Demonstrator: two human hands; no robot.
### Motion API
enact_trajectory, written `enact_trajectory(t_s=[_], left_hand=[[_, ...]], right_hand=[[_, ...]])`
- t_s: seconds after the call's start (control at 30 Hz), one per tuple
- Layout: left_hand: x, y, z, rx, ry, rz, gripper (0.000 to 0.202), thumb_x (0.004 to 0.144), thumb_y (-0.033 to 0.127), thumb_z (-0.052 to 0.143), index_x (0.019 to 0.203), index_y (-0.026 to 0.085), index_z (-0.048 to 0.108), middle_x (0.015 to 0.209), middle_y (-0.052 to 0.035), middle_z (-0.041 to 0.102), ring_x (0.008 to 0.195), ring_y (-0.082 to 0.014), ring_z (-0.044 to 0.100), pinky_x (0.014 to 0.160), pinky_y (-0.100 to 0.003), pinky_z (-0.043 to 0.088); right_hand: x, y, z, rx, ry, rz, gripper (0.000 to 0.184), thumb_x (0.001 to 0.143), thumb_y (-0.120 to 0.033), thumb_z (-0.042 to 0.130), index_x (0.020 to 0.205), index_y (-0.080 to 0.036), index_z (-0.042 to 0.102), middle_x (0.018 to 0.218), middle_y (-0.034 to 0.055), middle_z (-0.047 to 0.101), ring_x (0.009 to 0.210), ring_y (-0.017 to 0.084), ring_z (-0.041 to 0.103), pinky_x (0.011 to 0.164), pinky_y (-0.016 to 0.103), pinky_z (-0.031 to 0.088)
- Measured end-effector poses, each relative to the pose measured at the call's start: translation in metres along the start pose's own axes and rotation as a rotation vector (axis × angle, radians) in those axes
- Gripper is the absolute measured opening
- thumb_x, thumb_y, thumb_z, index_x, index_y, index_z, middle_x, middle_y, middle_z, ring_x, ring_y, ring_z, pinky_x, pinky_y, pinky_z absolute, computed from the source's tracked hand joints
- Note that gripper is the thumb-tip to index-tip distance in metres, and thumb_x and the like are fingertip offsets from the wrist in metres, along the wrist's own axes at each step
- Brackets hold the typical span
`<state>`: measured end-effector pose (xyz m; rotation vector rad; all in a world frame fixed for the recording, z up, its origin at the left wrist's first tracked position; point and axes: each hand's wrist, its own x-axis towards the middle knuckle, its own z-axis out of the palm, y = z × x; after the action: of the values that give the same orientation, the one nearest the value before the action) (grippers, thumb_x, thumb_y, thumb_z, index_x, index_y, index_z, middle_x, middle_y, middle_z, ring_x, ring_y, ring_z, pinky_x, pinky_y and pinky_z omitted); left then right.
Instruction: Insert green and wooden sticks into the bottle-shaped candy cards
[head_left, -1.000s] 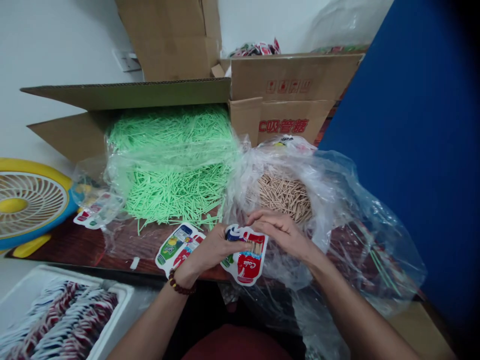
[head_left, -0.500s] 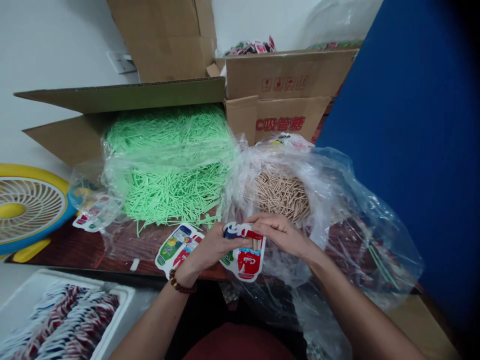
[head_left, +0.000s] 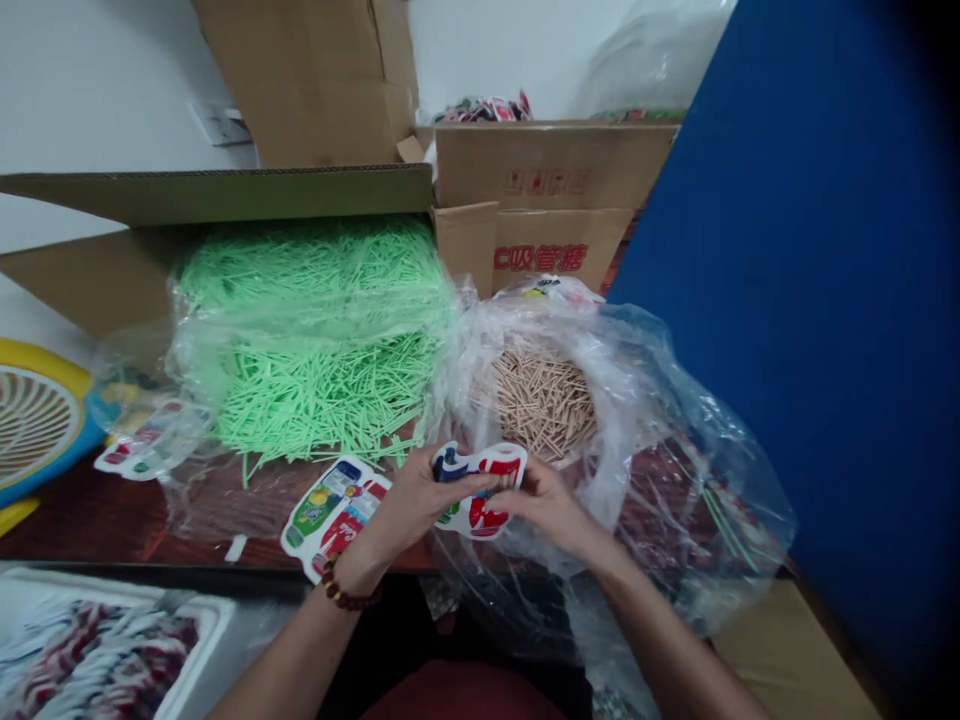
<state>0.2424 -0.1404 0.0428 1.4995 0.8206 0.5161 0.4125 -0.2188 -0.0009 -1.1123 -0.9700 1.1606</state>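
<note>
Above the table's front edge, my left hand is closed on a can-shaped cola packet, white-edged with red, blue and green print. My right hand pinches the packet's right side, its thumb lying across the front. Part of the print is covered by my fingers, and a bit of brown shows near the left thumb. Beside my left wrist lies a similar pair of printed packets on the table. Just beyond my hands is a heap of short brown sticks in clear plastic.
Light green sticks spill from a plastic-lined cardboard box. Another carton stands behind the brown sticks. A yellow and blue fan is at left, above a white foam box of packets. A blue panel borders the right.
My right hand has moved down from the packet's top edge to its right side, thumb now across the front. The packet has tilted. The whole view has shifted slightly.
</note>
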Motion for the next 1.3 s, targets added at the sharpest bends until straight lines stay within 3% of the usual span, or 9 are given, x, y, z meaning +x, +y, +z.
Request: enact_trajectory(t_s=[0.17,0.3,0.4,0.5,0.63,0.8,0.97,1.13,1.3], left_hand=[[0.006,-0.002,0.012,-0.116,-0.032,0.073,0.026,0.074,0.034,0.073,0.091,0.014,0.07,0.082,-0.0026,0.07,0.075,-0.0168,0.061,0.07,-0.025,0.049],[0.01,-0.004,0.023,-0.052,0.002,0.117,0.022,0.078,0.035,0.069,0.087,0.015,0.073,0.086,-0.0039,0.072,0.08,-0.0204,0.063,0.075,-0.028,0.05],[0.01,-0.003,0.034,0.057,-0.067,0.143,0.026,0.082,0.037,0.065,0.098,0.018,0.073,0.092,-0.0044,0.073,0.086,-0.0218,0.064,0.078,-0.028,0.049],[0.008,-0.003,0.039,0.138,-0.142,0.142,0.036,0.083,0.036,0.064,0.115,0.021,0.067,0.098,-0.0053,0.073,0.09,-0.0216,0.065,0.081,-0.029,0.049],[0.007,-0.012,0.034,0.174,-0.148,0.126,0.032,0.085,0.035,0.061,0.114,0.021,0.066,0.093,-0.0048,0.072,0.087,-0.0204,0.065,0.08,-0.029,0.049],[0.008,-0.025,0.029,0.114,-0.165,0.083,0.032,0.086,0.038,0.059,0.112,0.021,0.065,0.09,-0.0032,0.071,0.085,-0.0205,0.067,0.081,-0.031,0.05],[0.005,-0.028,0.026,0.138,-0.181,0.072,0.03,0.086,0.037,0.059,0.111,0.022,0.065,0.089,-0.0027,0.072,0.085,-0.0205,0.068,0.081,-0.032,0.051],[0.004,-0.03,0.017,0.18,-0.163,0.062,0.029,0.086,0.037,0.059,0.109,0.022,0.066,0.088,-0.0024,0.072,0.084,-0.0201,0.069,0.079,-0.031,0.051],[0.002,-0.038,0.009,0.15,-0.103,0.079,0.03,0.085,0.037,0.06,0.109,0.021,0.067,0.089,-0.0032,0.073,0.082,-0.0202,0.069,0.077,-0.031,0.053]], right_hand=[[-0.01,0.009,-0.005,0.186,0.274,0.052,0.028,0.061,-0.031,0.082,0.085,-0.02,0.072,0.079,-0.0002,0.074,0.066,0.015,0.067,0.068,0.031,0.057],[-0.02,-0.001,-0.025,0.166,0.307,0.047,0.026,0.061,-0.03,0.083,0.083,-0.021,0.074,0.081,0.0004,0.075,0.068,0.017,0.068,0.07,0.032,0.057],[-0.033,-0.006,-0.048,0.153,0.386,0.035,0.024,0.061,-0.028,0.083,0.082,-0.021,0.074,0.078,0.0009,0.075,0.065,0.017,0.069,0.067,0.032,0.058],[-0.049,-0.01,-0.09,0.157,0.548,0.024,0.026,0.059,-0.026,0.085,0.081,-0.02,0.073,0.08,0.0024,0.076,0.065,0.019,0.07,0.066,0.033,0.059],[-0.062,-0.013,-0.166,0.091,0.812,0.009,0.035,0.054,-0.023,0.086,0.086,-0.018,0.073,0.074,0.0014,0.075,0.059,0.017,0.069,0.056,0.029,0.059],[-0.055,0.001,-0.227,0.047,1.174,-0.228,0.04,0.051,-0.025,0.085,0.087,-0.015,0.071,0.069,-0.0021,0.073,0.052,0.014,0.066,0.05,0.025,0.057],[-0.048,0.027,-0.239,0.014,1.087,-0.167,0.04,0.053,-0.029,0.083,0.088,-0.015,0.069,0.071,-0.0018,0.073,0.054,0.016,0.067,0.053,0.028,0.057],[-0.06,0.034,-0.243,-0.024,1.148,-0.191,0.045,0.053,-0.03,0.082,0.094,-0.015,0.068,0.077,-0.0001,0.073,0.06,0.018,0.068,0.055,0.03,0.057],[-0.069,0.041,-0.246,-0.265,1.135,-0.111,0.046,0.057,-0.035,0.08,0.096,-0.015,0.066,0.08,0.002,0.072,0.068,0.021,0.068,0.062,0.034,0.057]])
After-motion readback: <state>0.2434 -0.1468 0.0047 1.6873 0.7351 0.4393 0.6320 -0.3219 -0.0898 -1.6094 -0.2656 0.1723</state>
